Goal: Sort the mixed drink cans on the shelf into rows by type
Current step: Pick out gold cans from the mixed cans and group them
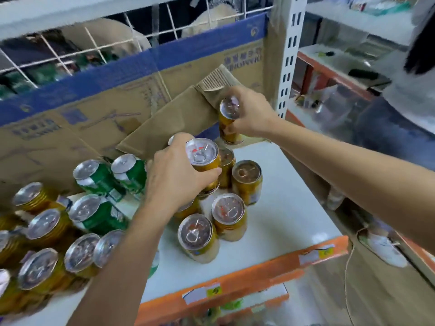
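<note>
holding one can in each hand, a person works over a white shelf board with an orange front edge (235, 276). the left hand (174, 177) wraps its fingers and thumb round a tall gold drink can with a silver pull-tab lid (203, 158), raised above the other cans near the middle of the shelf. the right hand (250, 114) curls its fingers round a second gold can (228, 118) at the back right corner, beside a folded brown cardboard flap (179, 118). whether its base touches the board cannot be told.

to do this step well, it seems best to set each gold can upright and touching its neighbour, so the row runs straight from the back corner toward the front. the raised can should come down slowly so that it does not knock the group of loose gold cans (229, 215) standing just below it.

the cans are slim, with gold sides and shiny silver tops. green cans with silver tops (98, 177) stand left of centre, and more gold cans (44, 224) crowd the left end, so the types are mixed there. a blue and brown cardboard box (94, 95) stands behind them.
</note>
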A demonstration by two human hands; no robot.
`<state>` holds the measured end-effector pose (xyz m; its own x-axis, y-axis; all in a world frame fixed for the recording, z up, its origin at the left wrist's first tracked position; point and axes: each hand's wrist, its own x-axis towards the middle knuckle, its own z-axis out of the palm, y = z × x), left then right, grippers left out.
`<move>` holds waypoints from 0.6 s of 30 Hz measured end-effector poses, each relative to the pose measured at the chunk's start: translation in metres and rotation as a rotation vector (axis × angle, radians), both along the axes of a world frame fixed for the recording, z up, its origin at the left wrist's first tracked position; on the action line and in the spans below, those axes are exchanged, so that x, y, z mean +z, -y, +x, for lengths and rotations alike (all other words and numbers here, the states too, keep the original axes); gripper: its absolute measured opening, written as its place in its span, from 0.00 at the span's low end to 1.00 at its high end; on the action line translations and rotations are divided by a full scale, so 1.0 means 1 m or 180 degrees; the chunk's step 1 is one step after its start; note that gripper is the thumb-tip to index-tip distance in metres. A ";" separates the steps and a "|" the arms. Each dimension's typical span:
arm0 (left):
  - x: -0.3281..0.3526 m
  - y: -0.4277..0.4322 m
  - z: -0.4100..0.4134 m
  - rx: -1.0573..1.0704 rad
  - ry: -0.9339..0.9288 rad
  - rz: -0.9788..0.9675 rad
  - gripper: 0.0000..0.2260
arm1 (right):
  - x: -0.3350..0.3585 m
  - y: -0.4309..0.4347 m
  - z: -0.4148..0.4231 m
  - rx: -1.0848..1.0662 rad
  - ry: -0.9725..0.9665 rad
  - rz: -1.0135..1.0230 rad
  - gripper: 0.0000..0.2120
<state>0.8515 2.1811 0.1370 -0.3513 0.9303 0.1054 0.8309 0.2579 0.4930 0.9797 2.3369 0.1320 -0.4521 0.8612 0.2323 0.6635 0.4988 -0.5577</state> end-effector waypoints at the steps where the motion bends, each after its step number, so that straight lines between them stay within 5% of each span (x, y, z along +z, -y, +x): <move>1: 0.002 -0.002 0.001 0.0022 -0.0060 -0.0049 0.27 | -0.002 -0.005 -0.002 0.0032 0.0092 -0.0045 0.30; 18: 0.009 0.005 0.005 -0.0416 -0.0547 -0.0284 0.30 | -0.039 -0.017 -0.020 0.0079 0.0877 -0.0408 0.33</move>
